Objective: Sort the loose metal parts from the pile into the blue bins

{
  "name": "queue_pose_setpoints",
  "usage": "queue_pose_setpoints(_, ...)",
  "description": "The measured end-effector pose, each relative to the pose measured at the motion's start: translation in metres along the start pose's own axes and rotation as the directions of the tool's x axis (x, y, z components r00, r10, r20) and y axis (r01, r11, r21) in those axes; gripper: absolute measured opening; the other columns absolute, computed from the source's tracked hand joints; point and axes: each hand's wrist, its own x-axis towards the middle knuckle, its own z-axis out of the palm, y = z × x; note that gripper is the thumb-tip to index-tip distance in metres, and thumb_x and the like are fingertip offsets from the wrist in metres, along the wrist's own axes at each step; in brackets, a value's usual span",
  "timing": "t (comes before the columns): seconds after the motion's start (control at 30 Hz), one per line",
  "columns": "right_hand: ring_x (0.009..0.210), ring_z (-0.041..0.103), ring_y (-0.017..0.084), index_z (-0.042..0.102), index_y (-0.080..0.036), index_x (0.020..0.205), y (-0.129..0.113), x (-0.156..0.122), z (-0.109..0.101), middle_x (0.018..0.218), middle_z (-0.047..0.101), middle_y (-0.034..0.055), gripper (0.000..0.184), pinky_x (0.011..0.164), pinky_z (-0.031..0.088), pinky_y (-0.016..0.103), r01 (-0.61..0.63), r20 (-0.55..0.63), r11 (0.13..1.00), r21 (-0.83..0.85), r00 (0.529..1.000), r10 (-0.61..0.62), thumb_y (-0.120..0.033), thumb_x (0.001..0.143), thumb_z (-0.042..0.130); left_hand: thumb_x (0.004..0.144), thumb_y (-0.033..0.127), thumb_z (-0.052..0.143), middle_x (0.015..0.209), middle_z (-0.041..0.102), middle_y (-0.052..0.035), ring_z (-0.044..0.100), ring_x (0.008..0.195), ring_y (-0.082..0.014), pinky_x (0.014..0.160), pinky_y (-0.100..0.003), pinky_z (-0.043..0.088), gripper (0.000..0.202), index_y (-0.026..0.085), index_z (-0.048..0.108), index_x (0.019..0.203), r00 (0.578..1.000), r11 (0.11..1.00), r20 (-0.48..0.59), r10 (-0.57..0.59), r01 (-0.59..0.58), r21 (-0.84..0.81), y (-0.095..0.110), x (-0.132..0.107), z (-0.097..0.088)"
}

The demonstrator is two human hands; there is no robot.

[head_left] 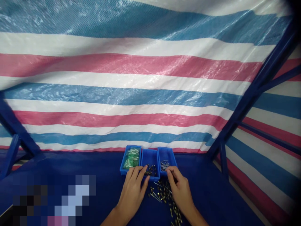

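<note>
My left hand reaches over the front of the middle blue bin, its fingers stretched and the thumb apart from the forefinger. Beside its fingertips, small dark, brass-tinted pieces lie in that bin. The fingertips of my right hand are pinched together at the front of the right blue bin. What they hold, if anything, is too small to make out. Thin silvery nail-like pins lie in the right bin. Between my hands, a loose pile of dark-headed pins and brassy pieces spreads over the blue tabletop.
The left blue bin holds clear and green plastic pieces. A striped tarp hangs behind the blue table. Blue frame posts stand at both sides. A blurred patch covers the lower left.
</note>
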Motion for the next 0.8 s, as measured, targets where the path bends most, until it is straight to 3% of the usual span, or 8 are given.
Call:
queue_pose_setpoints(0.33,0.061,0.061,0.014,0.070,-0.022,0.105,0.001,-0.001,0.000,0.079,0.071,0.0003,0.039,0.060,0.047,0.021,0.006,0.009,1.000,-0.005,1.000,-0.006,-0.053,0.110,0.048,0.108,0.030,0.061,0.123,0.071,-0.0102,0.063,0.113,-0.0324,0.098,-0.052,0.057,0.028,0.021,0.069,0.134,0.997,0.997,0.074,0.032,-0.037,0.066,0.006,0.000,-0.002)
queue_pose_setpoints(0.8,0.063,0.064,0.016,0.072,-0.021,0.107,0.002,0.000,0.000,0.082,0.074,0.0020,0.041,0.062,0.051,0.021,0.007,0.002,1.000,0.000,1.000,-0.007,-0.054,0.109,0.048,0.108,0.025,0.061,0.124,0.069,-0.0112,0.066,0.113,-0.0310,0.097,-0.049,0.058,0.025,0.022,0.069,0.131,0.997,0.997,0.021,0.075,-0.075,0.004,0.011,0.002,-0.008)
